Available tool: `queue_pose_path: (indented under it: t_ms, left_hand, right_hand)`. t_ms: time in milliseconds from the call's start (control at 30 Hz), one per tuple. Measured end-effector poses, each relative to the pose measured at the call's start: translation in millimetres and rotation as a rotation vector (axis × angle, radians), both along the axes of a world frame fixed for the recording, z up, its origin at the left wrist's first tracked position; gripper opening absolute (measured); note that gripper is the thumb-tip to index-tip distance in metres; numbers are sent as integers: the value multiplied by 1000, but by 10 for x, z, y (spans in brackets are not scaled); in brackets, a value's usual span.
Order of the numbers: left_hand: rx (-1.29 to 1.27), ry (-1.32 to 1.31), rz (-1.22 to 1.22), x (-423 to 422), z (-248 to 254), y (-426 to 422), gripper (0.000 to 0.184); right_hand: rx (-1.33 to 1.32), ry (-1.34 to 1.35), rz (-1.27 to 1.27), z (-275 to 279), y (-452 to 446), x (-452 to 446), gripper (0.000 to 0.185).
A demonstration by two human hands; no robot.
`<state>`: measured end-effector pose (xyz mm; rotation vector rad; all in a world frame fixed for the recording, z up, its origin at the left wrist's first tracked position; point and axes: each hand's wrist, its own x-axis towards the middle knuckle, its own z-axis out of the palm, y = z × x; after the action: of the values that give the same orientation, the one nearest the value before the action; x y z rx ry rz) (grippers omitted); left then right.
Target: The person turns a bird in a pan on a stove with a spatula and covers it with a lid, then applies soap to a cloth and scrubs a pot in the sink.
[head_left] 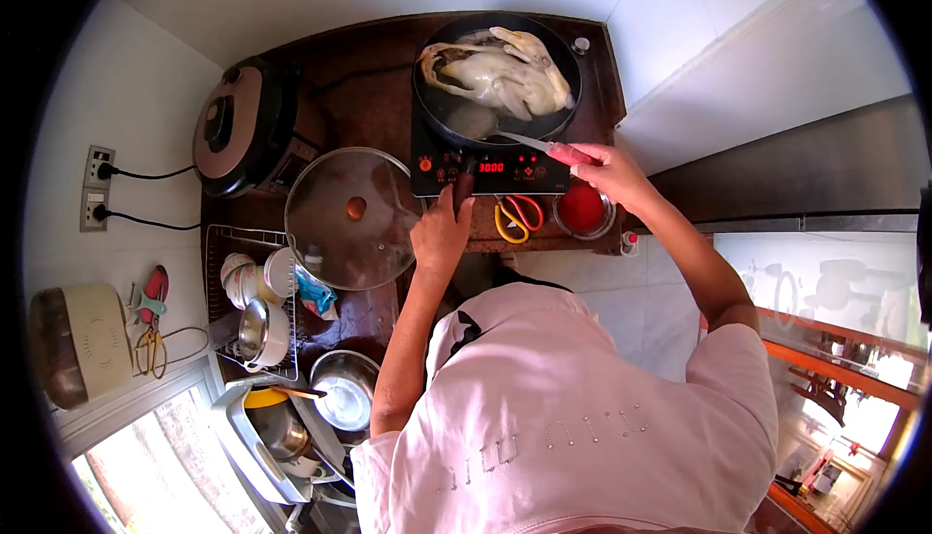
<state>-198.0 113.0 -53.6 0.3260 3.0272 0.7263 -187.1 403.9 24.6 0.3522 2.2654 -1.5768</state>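
A whole plucked bird (505, 78), pale and looking like a duck, lies on its side in liquid in a black pan (424, 112). My left hand (443, 235) is closed around the pan's dark handle (466, 177). In my right hand (614, 177) is the red handle of a metal utensil (529, 142). Its shaft reaches over the near rim into the pan; the far end is in the liquid, and I cannot tell whether it is a ladle or a spatula. The pan sits on an induction cooker (544, 181) showing 3000 in red.
A glass lid (340, 233) lies left of the cooker. Yellow-and-red scissors (515, 218) and a bowl of red contents (582, 212) are at the counter's front edge. Farther left are a pressure cooker (238, 131), a dish rack (218, 252) and a metal basin (345, 393).
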Motion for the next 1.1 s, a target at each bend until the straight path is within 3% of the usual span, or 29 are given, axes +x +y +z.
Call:
queue_pose_path:
  t_ms: [333,733,867,1100]
  left_hand:
    - [45,0,3,17,9,-8,44]
    - [11,-29,13,4,0,13,46]
    - [26,4,10,7,20,-1,45]
    - [23,30,10,11,-6,7,44]
  right_hand:
    - [-246,47,-240,70,-79,193,42]
    - [-297,-308,-154,270,72,5,41]
    - [-31,-90,-11,80,-6,-110,42]
    - [-140,11,-97,-51,-57,43,41]
